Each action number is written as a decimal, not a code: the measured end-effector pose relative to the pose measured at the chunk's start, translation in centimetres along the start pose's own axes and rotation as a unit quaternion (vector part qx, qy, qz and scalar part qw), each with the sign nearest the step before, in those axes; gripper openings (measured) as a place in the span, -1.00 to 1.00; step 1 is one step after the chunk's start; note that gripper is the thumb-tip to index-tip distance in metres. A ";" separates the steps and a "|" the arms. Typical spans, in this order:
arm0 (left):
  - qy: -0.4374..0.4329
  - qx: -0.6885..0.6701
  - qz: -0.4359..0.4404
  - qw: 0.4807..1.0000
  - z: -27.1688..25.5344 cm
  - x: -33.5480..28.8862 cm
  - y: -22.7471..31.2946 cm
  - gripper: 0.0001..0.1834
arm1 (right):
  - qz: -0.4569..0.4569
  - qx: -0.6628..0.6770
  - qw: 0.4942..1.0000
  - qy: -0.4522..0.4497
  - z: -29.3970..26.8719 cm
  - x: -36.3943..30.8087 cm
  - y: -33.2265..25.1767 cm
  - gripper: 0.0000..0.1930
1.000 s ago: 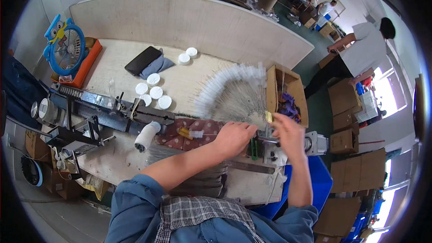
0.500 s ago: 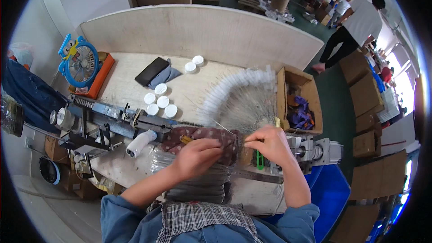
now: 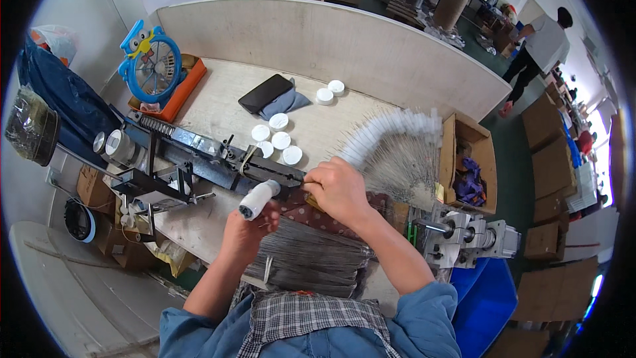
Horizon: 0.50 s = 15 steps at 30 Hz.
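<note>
My right hand (image 3: pixel 339 190) is closed at the right end of a long dark metal rail fixture (image 3: pixel 271 174), thumb and fingertips pinched together. Whatever lies between those fingertips is too small to make out. Just below the fixture, my left hand (image 3: pixel 244 235) is beside and partly behind a white-wrapped cylinder (image 3: pixel 258 199). That cylinder hides some of its fingers, so its grip is unclear. Under my right forearm lies a dotted maroon cloth (image 3: pixel 301 211). A thick bundle of thin grey wires (image 3: pixel 311 258) lies in front of me.
White-ended wires (image 3: pixel 391 136) fan out beyond my right hand. Several round white lids (image 3: pixel 280 140) and a dark phone (image 3: pixel 266 94) lie on the table. A cardboard box (image 3: pixel 457 152), a motor unit (image 3: pixel 487 238) and a blue bin (image 3: pixel 487 292) stand right; a blue fan (image 3: pixel 154 73) far left.
The view has swung left. My right hand has moved left from the green piece to the rail's end. My left hand has gone from above the cloth down beside the white cylinder.
</note>
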<state>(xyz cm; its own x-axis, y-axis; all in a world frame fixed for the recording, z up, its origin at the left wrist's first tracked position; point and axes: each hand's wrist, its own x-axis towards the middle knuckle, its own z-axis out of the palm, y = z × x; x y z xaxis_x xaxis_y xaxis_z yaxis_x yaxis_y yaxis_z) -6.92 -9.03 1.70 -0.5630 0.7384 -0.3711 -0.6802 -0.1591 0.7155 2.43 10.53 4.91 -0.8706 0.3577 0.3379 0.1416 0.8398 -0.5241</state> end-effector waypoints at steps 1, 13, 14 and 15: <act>0.033 -0.004 -0.023 0.999 1.3 0.3 0.1 -0.58 | 0.005 -0.004 1.000 0.003 0.0 0.0 0.0 -0.88; 0.025 0.330 0.087 0.940 0.6 4.1 -5.8 -0.56 | -0.035 -0.015 0.999 0.029 -2.7 -0.9 -0.8 -0.91; 0.026 0.333 0.087 0.938 1.0 4.1 -6.2 -0.56 | -0.062 -0.023 0.995 0.076 -3.2 -1.4 -0.6 -0.91; 0.009 0.215 0.054 0.975 1.5 4.1 -6.6 -0.66 | -0.062 -0.019 0.995 0.079 -3.5 -2.3 -0.2 -0.91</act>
<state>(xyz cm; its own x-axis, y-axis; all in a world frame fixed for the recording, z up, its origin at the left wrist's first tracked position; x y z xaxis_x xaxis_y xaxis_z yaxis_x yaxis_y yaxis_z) -4.07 -3.94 -3.67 -0.6315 0.7201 -0.2873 -0.3586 0.0573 0.9317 6.02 10.93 6.97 -0.7986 0.3068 0.5178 0.0582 0.8956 -0.4410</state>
